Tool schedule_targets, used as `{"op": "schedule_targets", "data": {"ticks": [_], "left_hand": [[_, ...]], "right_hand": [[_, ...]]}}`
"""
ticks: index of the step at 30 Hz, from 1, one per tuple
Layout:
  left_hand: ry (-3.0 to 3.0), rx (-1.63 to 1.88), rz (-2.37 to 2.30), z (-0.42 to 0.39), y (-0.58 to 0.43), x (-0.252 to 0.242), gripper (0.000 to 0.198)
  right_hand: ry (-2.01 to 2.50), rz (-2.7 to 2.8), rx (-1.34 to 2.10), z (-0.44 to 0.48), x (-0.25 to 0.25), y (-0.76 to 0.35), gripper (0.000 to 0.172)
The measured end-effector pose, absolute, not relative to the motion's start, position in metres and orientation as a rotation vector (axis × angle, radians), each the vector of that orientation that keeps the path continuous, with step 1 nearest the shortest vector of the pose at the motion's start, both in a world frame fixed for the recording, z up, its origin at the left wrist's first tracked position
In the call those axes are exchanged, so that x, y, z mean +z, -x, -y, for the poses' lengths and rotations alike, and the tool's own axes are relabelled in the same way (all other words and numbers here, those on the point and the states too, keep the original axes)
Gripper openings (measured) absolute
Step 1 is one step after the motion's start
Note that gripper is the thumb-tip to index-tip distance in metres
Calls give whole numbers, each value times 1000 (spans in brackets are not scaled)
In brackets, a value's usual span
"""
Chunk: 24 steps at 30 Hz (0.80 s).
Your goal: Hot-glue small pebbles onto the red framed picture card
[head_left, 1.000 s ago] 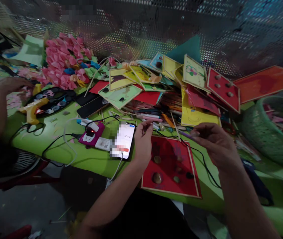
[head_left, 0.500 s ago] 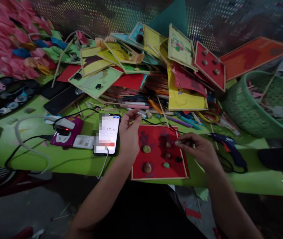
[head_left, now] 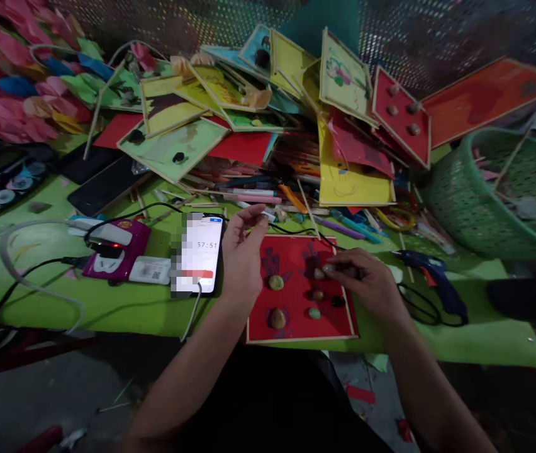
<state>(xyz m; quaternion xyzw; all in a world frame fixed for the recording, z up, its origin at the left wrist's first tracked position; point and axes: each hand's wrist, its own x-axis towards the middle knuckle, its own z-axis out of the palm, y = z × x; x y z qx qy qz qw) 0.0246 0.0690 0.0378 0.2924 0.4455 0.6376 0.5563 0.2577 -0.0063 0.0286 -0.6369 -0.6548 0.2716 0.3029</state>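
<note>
A red card (head_left: 296,326) with pale stick edging lies in front of me. Purple drawn shapes and several pebbles are on it, among them a yellowish pebble (head_left: 276,282), a brown pebble (head_left: 278,318), a green pebble (head_left: 314,313) and a black pebble (head_left: 338,301). Over the card's upper right, my right hand (head_left: 367,277) pinches a small pale pebble (head_left: 328,268) between thumb and fingertips, close beside a brownish pebble on the card. My left hand (head_left: 244,251) hovers at the card's upper left edge, fingers loosely bent and apart, with nothing visible in it.
A lit phone (head_left: 204,251) and a purple power strip (head_left: 121,245) with cables sit to the left. On the right are a blue glue gun (head_left: 431,280) and a green basket (head_left: 457,189). Behind, framed cards (head_left: 173,148) are piled over pens and sticks.
My right hand has moved slightly left, bringing the pale pebble further over the card, near the brownish pebble. My left hand stays about where it was. The view has shifted a little.
</note>
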Motion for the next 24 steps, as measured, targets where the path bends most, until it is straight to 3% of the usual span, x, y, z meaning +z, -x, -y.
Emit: {"op": "schedule_targets", "data": {"ticks": [12, 18, 24], "left_hand": [[-670, 1523, -1026, -69, -25, 38, 18], [-654, 1521, -1008, -67, -25, 43, 18], [-558, 1588, -1024, -68, -24, 39, 21]], "right_hand": [[1702, 1812, 506, 5, 38, -268, 32], [1531, 1942, 369, -21, 82, -253, 13], [1474, 2282, 324, -80, 82, -204, 19]]}}
